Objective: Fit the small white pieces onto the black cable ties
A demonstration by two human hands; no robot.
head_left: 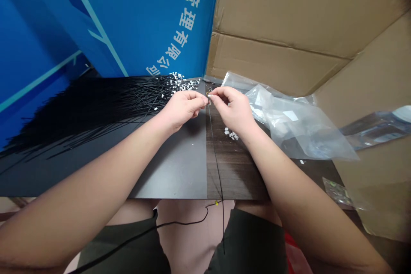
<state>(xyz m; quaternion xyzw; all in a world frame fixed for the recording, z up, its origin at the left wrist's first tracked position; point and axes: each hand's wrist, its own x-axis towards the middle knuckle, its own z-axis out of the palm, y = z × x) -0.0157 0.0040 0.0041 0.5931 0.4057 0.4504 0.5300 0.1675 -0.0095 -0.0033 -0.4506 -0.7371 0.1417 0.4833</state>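
A thin black wire (215, 154) hangs down from between my hands and runs past the table's front edge. My left hand (183, 109) is closed in a pinch at the upper end of this wire. My right hand (235, 109) pinches a tiny white piece (209, 96), which looks like a small connector, right beside the left fingertips. Whether the wire and the white piece are joined is too small to tell. Several loose white pieces (231, 133) lie on the wood-grain surface under my right wrist.
A large bundle of black wires (83, 102) with white ends (181, 83) covers the table's left rear. Clear plastic bags (285, 115) and a plastic bottle (379, 128) are on the right. Behind stand a blue printed panel (144, 17) and cardboard (282, 17). A black cord (180, 222) crosses above my lap.
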